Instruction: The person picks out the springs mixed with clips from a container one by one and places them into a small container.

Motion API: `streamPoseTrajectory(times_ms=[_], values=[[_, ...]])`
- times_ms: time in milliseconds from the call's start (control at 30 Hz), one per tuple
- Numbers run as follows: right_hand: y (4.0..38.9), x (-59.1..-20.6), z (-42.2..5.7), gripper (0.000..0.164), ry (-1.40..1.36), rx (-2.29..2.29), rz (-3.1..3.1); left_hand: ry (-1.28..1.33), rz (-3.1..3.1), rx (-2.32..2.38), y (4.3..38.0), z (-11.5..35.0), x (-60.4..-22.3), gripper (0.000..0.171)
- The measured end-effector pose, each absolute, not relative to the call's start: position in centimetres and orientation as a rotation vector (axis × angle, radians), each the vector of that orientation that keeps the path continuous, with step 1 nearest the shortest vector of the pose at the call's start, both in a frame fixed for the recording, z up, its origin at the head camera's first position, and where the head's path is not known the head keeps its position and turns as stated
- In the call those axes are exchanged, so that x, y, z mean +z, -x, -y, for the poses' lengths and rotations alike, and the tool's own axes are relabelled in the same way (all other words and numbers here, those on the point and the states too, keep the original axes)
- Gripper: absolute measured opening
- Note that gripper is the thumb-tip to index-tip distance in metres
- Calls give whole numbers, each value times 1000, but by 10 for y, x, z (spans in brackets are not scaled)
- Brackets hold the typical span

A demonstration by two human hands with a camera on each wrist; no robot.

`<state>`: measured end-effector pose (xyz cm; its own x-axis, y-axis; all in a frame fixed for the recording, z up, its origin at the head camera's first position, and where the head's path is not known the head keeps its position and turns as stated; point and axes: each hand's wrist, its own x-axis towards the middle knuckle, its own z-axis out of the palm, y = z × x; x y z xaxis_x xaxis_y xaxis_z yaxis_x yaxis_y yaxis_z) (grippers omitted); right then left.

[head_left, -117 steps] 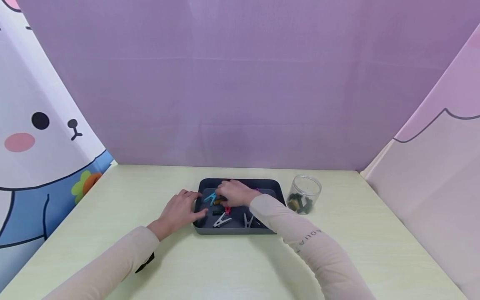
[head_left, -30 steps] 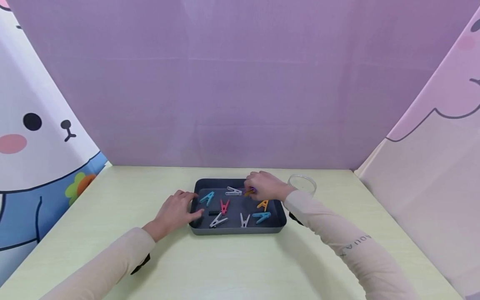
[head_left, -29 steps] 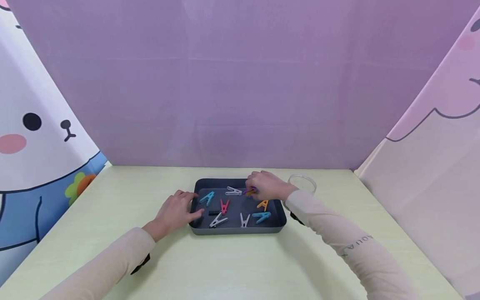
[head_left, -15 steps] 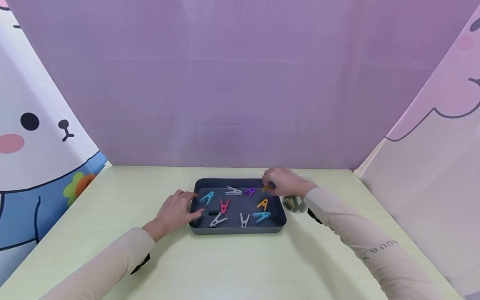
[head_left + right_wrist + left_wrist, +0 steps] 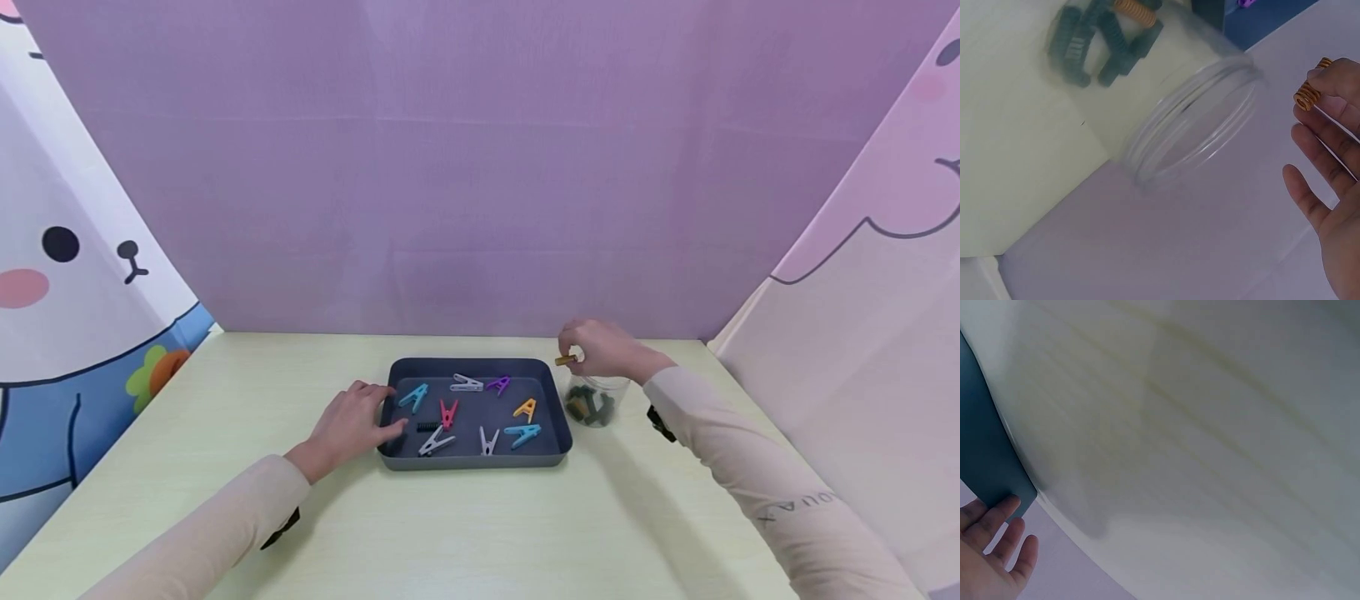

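In the head view my right hand (image 5: 602, 347) is above the clear jar (image 5: 615, 392) and pinches an orange coil spring (image 5: 1313, 85) between thumb and fingertips. The right wrist view shows several dark green springs (image 5: 1116, 40) and an orange one (image 5: 1135, 12) inside the jar. My left hand (image 5: 348, 427) rests at the left edge of the dark grey tray (image 5: 480, 461), fingers extended and touching its rim. Inside the tray, a dark coil spring (image 5: 427, 427) lies by a red clip (image 5: 448, 414) and a grey clip (image 5: 435, 442).
Other clips are spread over the tray: blue ones (image 5: 522, 434), a purple one (image 5: 498, 384), a yellow one (image 5: 526, 409) and pale ones (image 5: 467, 383). A purple backdrop (image 5: 480, 208) rises behind the pale table (image 5: 420, 533). The jar stands just right of the tray.
My right hand has carried the orange spring from over the tray rightward to above the jar. The purple clip, earlier partly behind the hand, now shows in the tray. The left hand stays put.
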<state>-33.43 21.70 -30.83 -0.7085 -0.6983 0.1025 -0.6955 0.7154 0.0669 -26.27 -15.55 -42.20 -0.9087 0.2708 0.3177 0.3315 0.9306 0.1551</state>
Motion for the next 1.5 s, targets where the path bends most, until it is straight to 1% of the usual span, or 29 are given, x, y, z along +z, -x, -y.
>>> streamPoseTrajectory(times_ms=[267,633,1133,1400,1500], values=[[338,-308,-238,6,-1084,29,2809,449,2797,-298,262,155,-421,57],[340,-319,-260,5,-1049,100,2785,444,2794,-310,262,154,-421,57],[346,-338,-271,5,-1077,108,2803,445,2800,-306,262,154,-422,58],[343,-338,-271,5,-1067,98,2826,440,2806,-297,263,153,-423,58],[343,-338,-271,7,-1067,90,2820,434,2817,-296,263,153,-423,58]])
